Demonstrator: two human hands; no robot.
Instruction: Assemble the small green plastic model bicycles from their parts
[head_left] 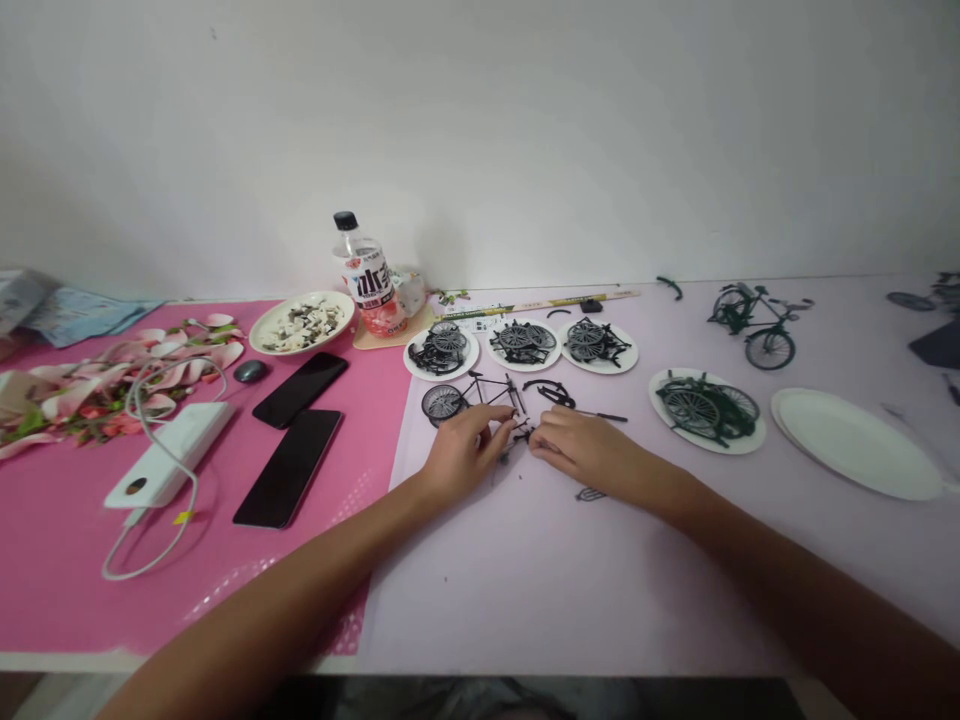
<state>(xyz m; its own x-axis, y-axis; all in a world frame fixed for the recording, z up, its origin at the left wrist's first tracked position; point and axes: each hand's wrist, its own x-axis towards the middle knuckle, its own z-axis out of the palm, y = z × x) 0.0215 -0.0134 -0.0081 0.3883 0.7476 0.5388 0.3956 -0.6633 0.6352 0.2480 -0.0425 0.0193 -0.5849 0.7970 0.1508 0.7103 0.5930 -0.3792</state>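
Note:
My left hand (pixel 469 450) and my right hand (pixel 581 447) meet over the lilac table covering. Small dark parts (pixel 520 432) lie between their fingertips; the fingers of both hands are pinched on them. Just behind my left hand lies a partly built black model bicycle with one spoked wheel (pixel 443 402) at its left end. A curved black part (pixel 551 391) and a thin black rod (pixel 604 416) rest behind my right hand. A small dark rack-like piece (pixel 591 494) lies below my right wrist.
Three white plates of black bicycle parts (pixel 523 367) stand behind the hands. To the right are a plate of green parts (pixel 670 425), stacked plates (pixel 855 455) and a green bicycle (pixel 763 325). Left are phones (pixel 291 470), a power bank (pixel 171 455), petals (pixel 82 392) and a bottle (pixel 369 285).

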